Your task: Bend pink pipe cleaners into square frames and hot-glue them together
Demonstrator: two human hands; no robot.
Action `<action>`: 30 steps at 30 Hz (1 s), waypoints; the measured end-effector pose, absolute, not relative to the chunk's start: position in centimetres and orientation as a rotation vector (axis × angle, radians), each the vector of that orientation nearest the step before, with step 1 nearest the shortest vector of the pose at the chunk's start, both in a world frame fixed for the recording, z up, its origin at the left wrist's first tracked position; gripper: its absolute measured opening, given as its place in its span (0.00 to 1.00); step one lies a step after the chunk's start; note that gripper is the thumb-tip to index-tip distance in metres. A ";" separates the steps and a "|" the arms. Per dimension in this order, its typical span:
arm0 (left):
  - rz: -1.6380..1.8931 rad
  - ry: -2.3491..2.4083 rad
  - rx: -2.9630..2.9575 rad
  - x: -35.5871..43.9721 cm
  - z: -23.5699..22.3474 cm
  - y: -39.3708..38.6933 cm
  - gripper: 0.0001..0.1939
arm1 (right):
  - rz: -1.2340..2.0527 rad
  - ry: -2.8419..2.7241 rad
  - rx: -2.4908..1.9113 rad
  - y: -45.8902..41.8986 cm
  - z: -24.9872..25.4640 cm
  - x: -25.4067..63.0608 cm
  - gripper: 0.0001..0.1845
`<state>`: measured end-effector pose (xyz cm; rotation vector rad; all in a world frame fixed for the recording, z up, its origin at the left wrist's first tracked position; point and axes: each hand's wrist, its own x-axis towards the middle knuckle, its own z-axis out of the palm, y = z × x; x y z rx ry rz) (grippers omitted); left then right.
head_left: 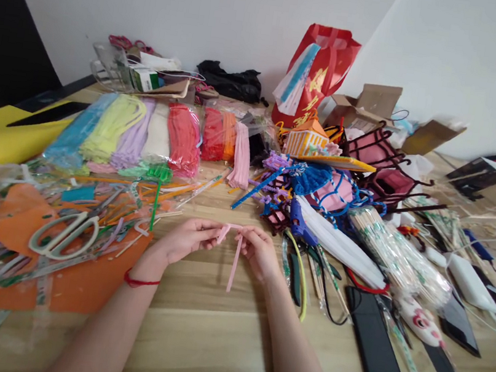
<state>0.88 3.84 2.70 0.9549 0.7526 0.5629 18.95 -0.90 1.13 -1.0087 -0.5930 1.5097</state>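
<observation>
Between my two hands, over the middle of the wooden table, is a pink pipe cleaner (234,265). It is bent, with a short stretch running from hand to hand and a longer tail hanging down beside my right fingers. My left hand (191,238) pinches the folded end between thumb and fingertips. My right hand (259,251) pinches it near the bend above the tail. A bundle of matching pink pipe cleaners (240,157) lies farther back on the table.
White-handled scissors (64,236) rest on orange sheets (68,293) among scraps at left. Bagged colored pipe cleaners (183,139) lie behind my hands. At right are a blue glue gun (302,222), bagged wooden sticks (394,251) and a black phone (376,342). A red bag (322,79) stands at the back.
</observation>
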 end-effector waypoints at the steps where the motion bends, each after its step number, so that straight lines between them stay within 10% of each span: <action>1: 0.566 0.740 0.959 1.0 2.7 3.8 0.14 | 1.511 -0.592 -1.011 -0.9 1.1 18.9 0.07; 30: 0.631 0.776 0.971 1.2 1.8 4.2 0.17 | 1.482 -0.592 -1.051 -1.0 1.3 18.5 0.09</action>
